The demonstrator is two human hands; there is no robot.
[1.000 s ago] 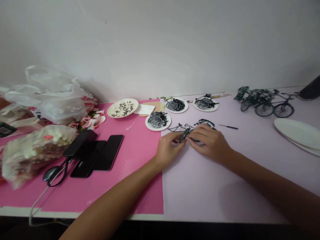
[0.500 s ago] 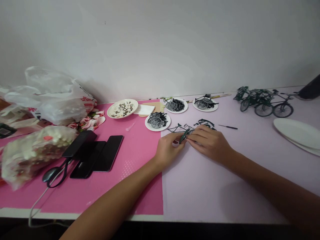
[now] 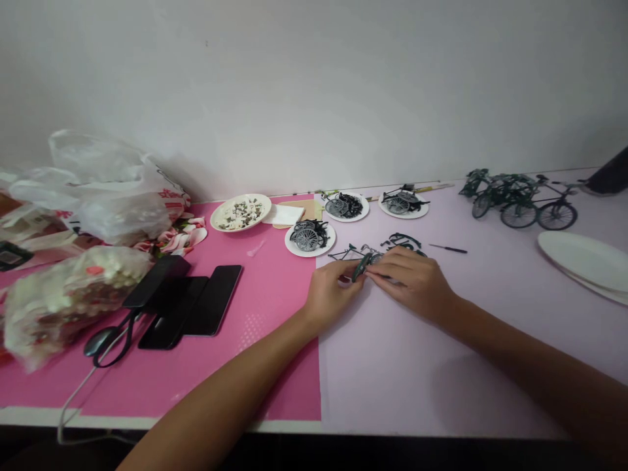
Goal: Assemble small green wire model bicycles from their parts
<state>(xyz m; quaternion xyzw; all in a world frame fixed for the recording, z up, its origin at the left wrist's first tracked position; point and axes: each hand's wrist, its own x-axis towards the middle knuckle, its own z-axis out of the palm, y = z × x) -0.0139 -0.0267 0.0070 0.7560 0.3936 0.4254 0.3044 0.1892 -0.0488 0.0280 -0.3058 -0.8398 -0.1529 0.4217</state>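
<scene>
There are two hands (image 3: 330, 294) (image 3: 412, 278), one screwdriver (image 3: 456, 250), three small round plates (image 3: 290, 242) (image 3: 360, 216) (image 3: 417, 215) far off, one cream dish (image 3: 266, 210), two black phones (image 3: 216, 297) (image 3: 167, 327) at left and two stacked oval plates (image 3: 589, 261) (image 3: 583, 286) at right.

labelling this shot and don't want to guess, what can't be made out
Head view: green part, partly hidden by the left hand and right hand.
Head view: upper plate, cut off by the right edge.
Head view: dark object, also cut off there.
Head view: bits in the bowl, too small to identify.
</scene>
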